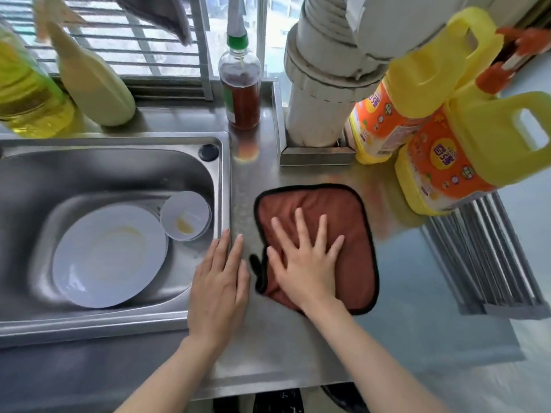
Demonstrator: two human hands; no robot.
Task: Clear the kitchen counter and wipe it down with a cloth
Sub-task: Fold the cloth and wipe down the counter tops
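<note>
A brown cloth (340, 210) with a black edge lies flat on the steel counter (298, 347), right of the sink. My right hand (307, 260) presses on it with fingers spread and straight. Flat beside it, my left hand (219, 287) rests on the counter at the sink's right rim, fingers straight and together, holding nothing. A white plate (107, 257) and a small white bowl (186, 214) with yellow residue sit inside the sink (74, 174).
Two yellow detergent jugs (447, 150) stand at the back right beside a thick white pipe (322, 84). A brown sauce bottle (240, 84), an oil bottle (26, 93) and a pale spray bottle (95, 81) line the window sill. A grey slatted rack (489, 257) lies at the right.
</note>
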